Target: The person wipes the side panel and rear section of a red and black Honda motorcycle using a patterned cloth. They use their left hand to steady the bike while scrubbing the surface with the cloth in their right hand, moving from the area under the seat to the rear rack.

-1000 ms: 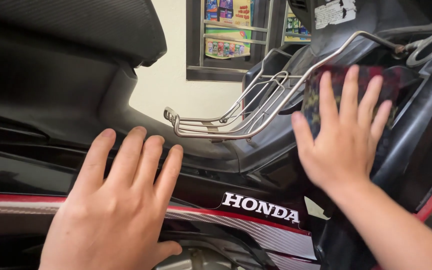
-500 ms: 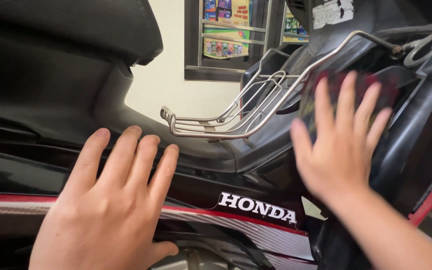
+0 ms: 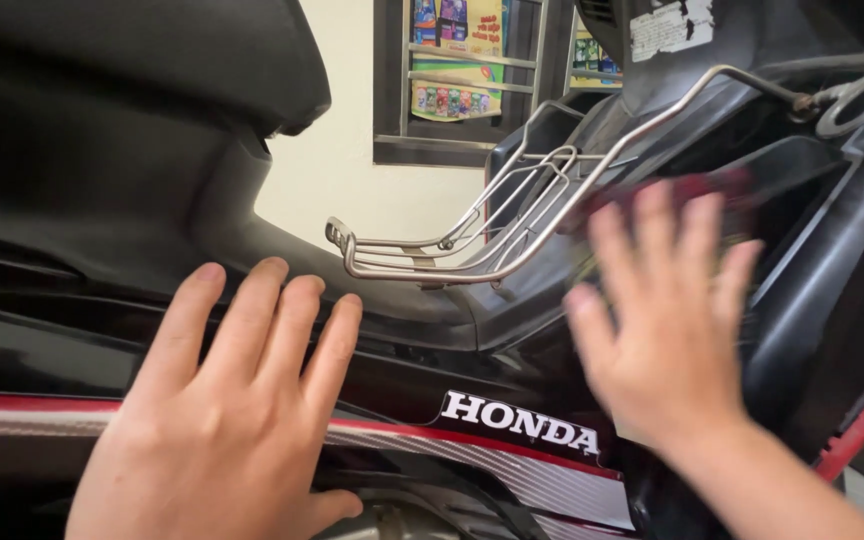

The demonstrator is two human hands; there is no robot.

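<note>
A person's two bare hands press against the side of a glossy black motorbike body panel (image 3: 42, 350), seen from above and close up. The left hand (image 3: 227, 420) lies flat on the panel with fingers spread wide and slightly apart, holding nothing. The right hand (image 3: 667, 320) is blurred; its fingers are spread wide too, and the palm presses a dark red cloth (image 3: 707, 188) against the black plastic front inner cover (image 3: 802, 290) of the bike. Only the cloth's upper edge shows above the fingertips, so its full shape cannot be told. The cloth lies under the right hand, well apart from the left hand, and just right of a silver bent-wire metal rack (image 3: 472, 235) that juts out between the two hands, above them.

The body panel carries a red stripe (image 3: 12, 405) with a silver woven-pattern band beneath it, and white lettering between the hands. Above the left hand sits the matte black seat (image 3: 132, 60). Behind the bike stands a cream wall (image 3: 352, 190) with a dark-framed barred window (image 3: 472, 70) showing colourful packages.
</note>
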